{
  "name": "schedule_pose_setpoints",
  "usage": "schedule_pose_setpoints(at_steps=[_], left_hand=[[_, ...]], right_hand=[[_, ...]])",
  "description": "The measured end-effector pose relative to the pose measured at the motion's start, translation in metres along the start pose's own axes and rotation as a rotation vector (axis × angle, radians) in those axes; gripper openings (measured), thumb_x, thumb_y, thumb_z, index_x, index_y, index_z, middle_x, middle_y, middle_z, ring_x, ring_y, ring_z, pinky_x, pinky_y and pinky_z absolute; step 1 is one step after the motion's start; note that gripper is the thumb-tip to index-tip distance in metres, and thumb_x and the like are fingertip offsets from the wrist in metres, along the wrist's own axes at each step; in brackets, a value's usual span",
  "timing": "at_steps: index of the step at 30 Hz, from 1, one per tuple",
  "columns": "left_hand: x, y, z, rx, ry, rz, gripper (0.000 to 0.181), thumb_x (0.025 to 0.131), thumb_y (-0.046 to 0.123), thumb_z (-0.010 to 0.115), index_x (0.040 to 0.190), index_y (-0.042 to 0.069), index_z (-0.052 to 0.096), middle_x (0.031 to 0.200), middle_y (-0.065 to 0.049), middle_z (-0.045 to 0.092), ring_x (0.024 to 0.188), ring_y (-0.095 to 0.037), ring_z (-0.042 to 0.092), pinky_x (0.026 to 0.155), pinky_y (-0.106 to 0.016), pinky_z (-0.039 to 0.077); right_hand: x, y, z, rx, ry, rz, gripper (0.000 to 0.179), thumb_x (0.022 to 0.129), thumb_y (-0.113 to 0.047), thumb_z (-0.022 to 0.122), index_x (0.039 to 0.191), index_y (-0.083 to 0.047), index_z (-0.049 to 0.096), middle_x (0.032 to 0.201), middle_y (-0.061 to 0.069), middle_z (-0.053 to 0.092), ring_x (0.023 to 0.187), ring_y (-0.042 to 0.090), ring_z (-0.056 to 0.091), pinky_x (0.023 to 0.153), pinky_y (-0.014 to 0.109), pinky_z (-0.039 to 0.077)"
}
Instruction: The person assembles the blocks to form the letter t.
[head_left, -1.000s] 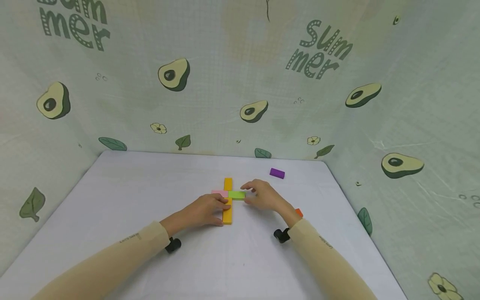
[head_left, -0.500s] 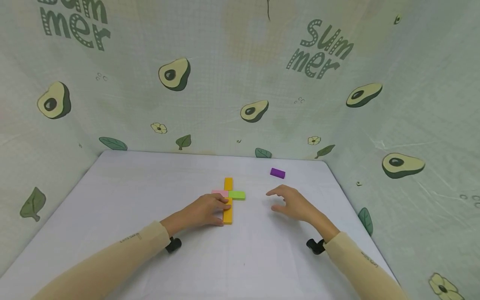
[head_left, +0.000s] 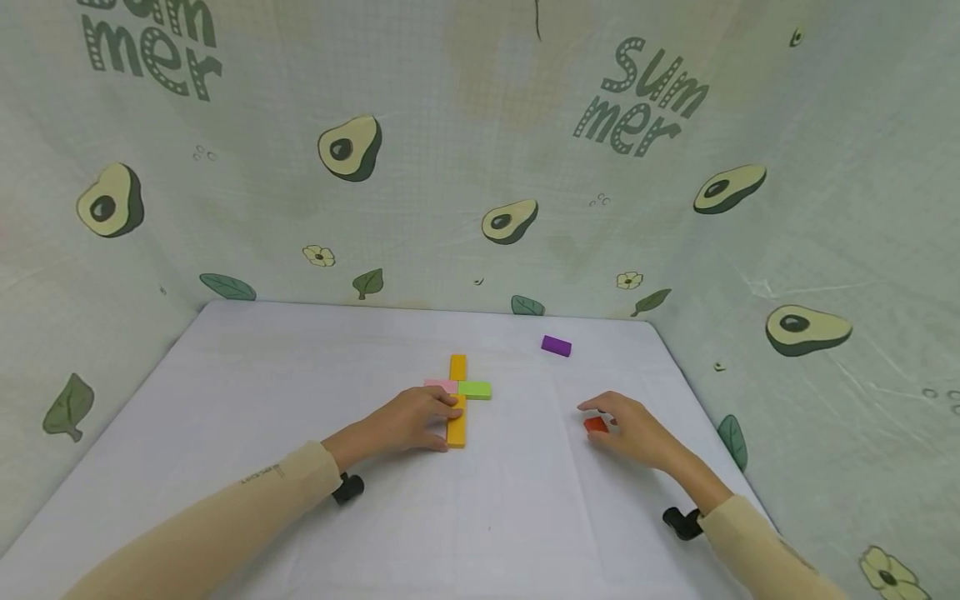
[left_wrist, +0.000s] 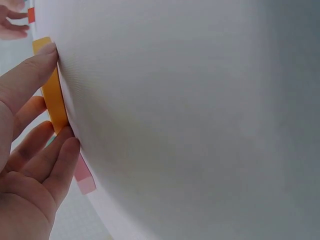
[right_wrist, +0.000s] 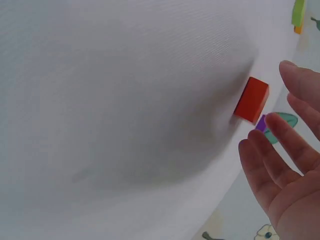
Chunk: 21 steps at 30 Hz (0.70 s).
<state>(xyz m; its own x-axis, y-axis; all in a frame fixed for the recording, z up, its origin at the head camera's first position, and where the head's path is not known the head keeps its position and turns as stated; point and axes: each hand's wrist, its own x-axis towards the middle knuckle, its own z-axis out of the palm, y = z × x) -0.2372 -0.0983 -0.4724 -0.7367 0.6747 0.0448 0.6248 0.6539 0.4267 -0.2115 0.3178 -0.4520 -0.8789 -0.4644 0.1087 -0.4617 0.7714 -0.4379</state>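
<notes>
My left hand (head_left: pixel 408 419) holds the near yellow block (head_left: pixel 456 435); in the left wrist view its thumb lies on one end and the other fingers by the opposite end. Beyond that block, a pink block (head_left: pixel 441 385), a light green block (head_left: pixel 476 390) and another yellow block (head_left: pixel 458 367) form a cross with it, the pink one partly behind my left fingers. To the right, my right hand (head_left: pixel 633 431) reaches around a small red block (head_left: pixel 596 424), thumb and fingers spread. In the right wrist view a gap shows between the fingertips and the red block (right_wrist: pixel 252 100).
A purple block (head_left: pixel 557 346) lies toward the back right of the white-covered table (head_left: pixel 487 533). Cloth walls printed with avocados (head_left: pixel 510 222) and leaves rise behind and at both sides.
My right hand has left the light green block and moved right and nearer to the red block, which shows between its fingers now. The left hand has stayed on the yellow block.
</notes>
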Motion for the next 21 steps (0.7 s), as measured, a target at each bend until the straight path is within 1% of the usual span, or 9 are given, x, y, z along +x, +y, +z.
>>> schedule_pose_setpoints(at_steps=[5, 9, 16, 21], left_hand=[[0.001, -0.001, 0.001, -0.004, 0.000, -0.012, 0.062, 0.084, 0.030, 0.093, 0.139, 0.010, 0.071, 0.142, -0.004, 0.068, 0.127, -0.023, 0.062, 0.112, -0.041, 0.051], [0.001, 0.000, 0.001, -0.008, -0.002, -0.023, 0.063, 0.084, 0.031, 0.093, 0.140, 0.011, 0.071, 0.142, -0.002, 0.068, 0.127, -0.021, 0.061, 0.113, -0.039, 0.050], [0.001, 0.002, 0.000, -0.011, -0.001, -0.007, 0.061, 0.084, 0.029, 0.093, 0.138, 0.009, 0.072, 0.143, -0.006, 0.068, 0.127, -0.025, 0.062, 0.112, -0.043, 0.051], [0.001, 0.001, -0.001, -0.006, 0.001, 0.004, 0.061, 0.085, 0.029, 0.093, 0.138, 0.008, 0.071, 0.142, -0.007, 0.068, 0.127, -0.026, 0.062, 0.112, -0.043, 0.051]], right_hand=[[-0.011, 0.009, 0.001, -0.006, 0.028, 0.003, 0.043, 0.089, -0.005, 0.086, 0.130, -0.005, 0.072, 0.123, 0.010, 0.072, 0.108, 0.030, 0.067, 0.090, 0.046, 0.063], [-0.014, 0.015, 0.004, -0.015, 0.039, -0.005, 0.040, 0.088, -0.002, 0.085, 0.126, -0.004, 0.073, 0.120, 0.008, 0.074, 0.105, 0.028, 0.068, 0.088, 0.043, 0.063], [-0.017, 0.020, 0.005, -0.005, 0.049, -0.008, 0.034, 0.088, 0.005, 0.082, 0.121, -0.005, 0.077, 0.119, 0.007, 0.076, 0.106, 0.029, 0.071, 0.087, 0.042, 0.064], [-0.019, 0.021, 0.005, -0.029, 0.063, -0.018, 0.034, 0.088, 0.006, 0.081, 0.120, -0.006, 0.078, 0.118, 0.006, 0.077, 0.105, 0.028, 0.073, 0.088, 0.043, 0.064]])
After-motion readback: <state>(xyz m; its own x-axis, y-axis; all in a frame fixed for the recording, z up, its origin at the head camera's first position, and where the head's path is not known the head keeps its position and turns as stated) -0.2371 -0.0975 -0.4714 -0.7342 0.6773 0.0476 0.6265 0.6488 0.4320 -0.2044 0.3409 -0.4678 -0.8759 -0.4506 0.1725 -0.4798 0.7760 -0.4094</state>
